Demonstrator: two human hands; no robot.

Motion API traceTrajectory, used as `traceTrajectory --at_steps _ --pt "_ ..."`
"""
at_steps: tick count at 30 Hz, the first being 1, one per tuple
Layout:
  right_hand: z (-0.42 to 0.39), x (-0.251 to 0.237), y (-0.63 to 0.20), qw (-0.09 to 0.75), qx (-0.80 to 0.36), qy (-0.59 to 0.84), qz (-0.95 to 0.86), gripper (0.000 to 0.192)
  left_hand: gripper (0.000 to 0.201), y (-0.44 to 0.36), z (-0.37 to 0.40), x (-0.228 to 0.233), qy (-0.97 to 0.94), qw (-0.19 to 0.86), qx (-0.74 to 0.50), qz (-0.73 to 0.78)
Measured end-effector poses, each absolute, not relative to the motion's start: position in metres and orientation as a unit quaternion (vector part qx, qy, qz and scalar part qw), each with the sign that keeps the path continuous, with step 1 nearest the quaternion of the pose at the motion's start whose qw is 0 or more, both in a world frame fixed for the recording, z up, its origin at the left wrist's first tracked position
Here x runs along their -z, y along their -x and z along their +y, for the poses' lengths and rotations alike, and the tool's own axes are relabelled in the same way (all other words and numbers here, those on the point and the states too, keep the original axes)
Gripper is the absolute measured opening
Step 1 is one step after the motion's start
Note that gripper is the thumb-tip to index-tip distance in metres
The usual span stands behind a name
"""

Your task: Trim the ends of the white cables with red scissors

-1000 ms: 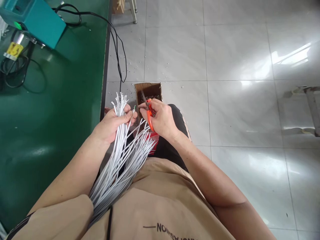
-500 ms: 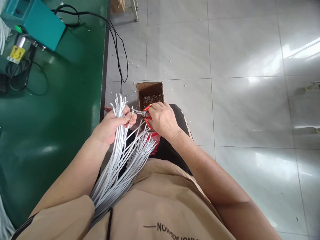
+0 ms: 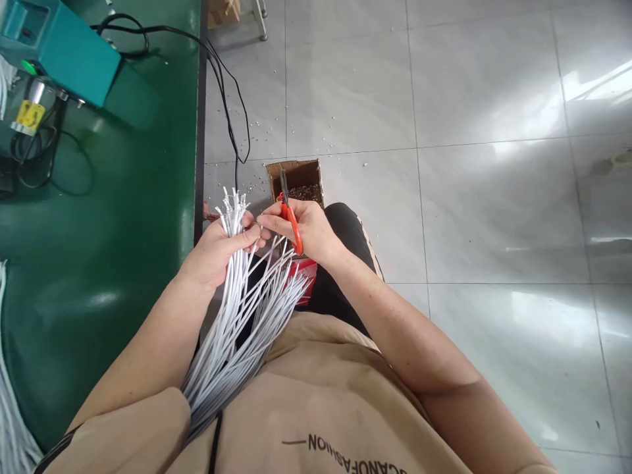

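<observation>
My left hand [image 3: 217, 247] grips a thick bundle of white cables [image 3: 232, 329], their stripped tips fanning upward above my fingers. The bundle runs down across my lap to my beige shirt. My right hand [image 3: 306, 230] holds orange-handled scissors [image 3: 292, 220], blades pointing up over a small cardboard box [image 3: 295, 181] on the floor. The fingertips of my right hand pinch a single cable end right beside my left thumb. A second spread of loose white cables lies under my right wrist.
A green workbench [image 3: 99, 230] fills the left, with a teal machine [image 3: 54, 43] and black cords [image 3: 227, 99] trailing over its edge. White cable scraps dot the grey tiled floor [image 3: 444, 164]. A red object [image 3: 303, 270] shows beneath my right hand.
The scissors pointed left at the cable tips half a second ago; now they stand upright, and my right fingers have moved in to pinch a cable end.
</observation>
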State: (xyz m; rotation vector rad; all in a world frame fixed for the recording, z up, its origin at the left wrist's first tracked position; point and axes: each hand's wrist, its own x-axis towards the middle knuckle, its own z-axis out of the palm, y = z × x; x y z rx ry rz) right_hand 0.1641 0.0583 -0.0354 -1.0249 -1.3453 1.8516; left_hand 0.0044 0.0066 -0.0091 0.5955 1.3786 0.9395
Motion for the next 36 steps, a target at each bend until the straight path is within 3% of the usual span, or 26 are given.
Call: traceTrajectory --at_steps 4,8,11,16,23,28,31,36 --pt "0.053 0.042 -0.164 0.291 -0.708 0.412 -0.494 0.026 0.025 0.004 0.007 0.004 -0.330 0.627 -0.330 0.624" --pt "0.046 0.054 -0.169 0.283 -0.542 0.555 -0.565 0.018 0.034 0.015 0.008 0.002 -0.377 0.606 -0.267 0.648" --pt "0.044 0.050 -0.170 0.338 -0.463 0.548 -0.609 0.017 0.039 0.017 0.008 0.004 -0.349 0.594 -0.280 0.668" --pt "0.045 0.035 -0.168 0.306 -0.557 0.489 -0.598 0.020 0.028 0.010 0.007 0.005 -0.320 0.616 -0.319 0.645" --pt "0.045 0.037 -0.168 0.271 -0.735 0.391 -0.482 0.019 0.032 0.003 0.008 -0.002 -0.295 0.625 -0.328 0.644" --pt "0.044 0.038 -0.169 0.268 -0.759 0.373 -0.461 0.022 0.036 0.004 0.008 -0.001 -0.311 0.624 -0.312 0.645" --pt "0.041 0.042 -0.170 0.256 -0.682 0.434 -0.530 0.026 0.038 0.005 0.008 0.001 -0.301 0.602 -0.329 0.662" --pt "0.034 0.048 -0.173 0.143 -0.396 0.521 -0.743 0.024 0.037 0.007 0.007 0.005 -0.300 0.607 -0.343 0.651"
